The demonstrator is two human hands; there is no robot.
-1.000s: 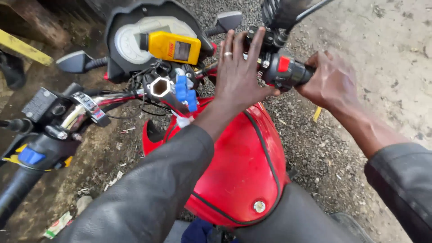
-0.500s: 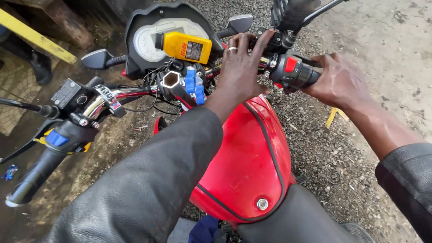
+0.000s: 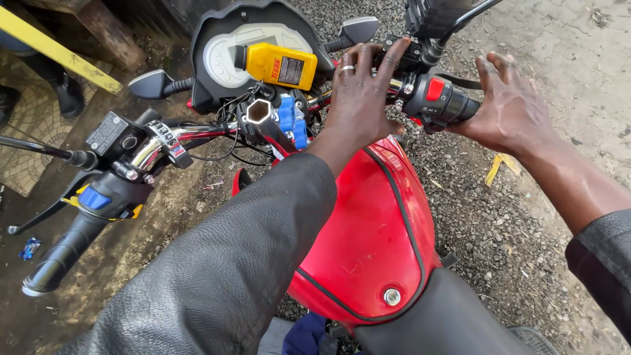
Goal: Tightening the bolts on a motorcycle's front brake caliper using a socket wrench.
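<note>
Right hand [image 3: 509,108] now off throttle [image 3: 444,100]

Tank [image 3: 368,230]: glossy red painted metal, smooth, with a small bright metal bolt [image 3: 392,297]. Seat [image 3: 440,322]: matt black, smooth. Handlebar [image 3: 197,135]: polished chrome. Left rubber sleeve [image 3: 62,253]: matt black, ribbed. Switch housing [image 3: 440,98]: matt black plastic with a red plastic button. Bottle [image 3: 279,64]: glossy yellow plastic. Jacket sleeve [image 3: 223,276]: black grained leather, slight sheen. Ground [image 3: 480,217]: rough loose gravel.
</note>
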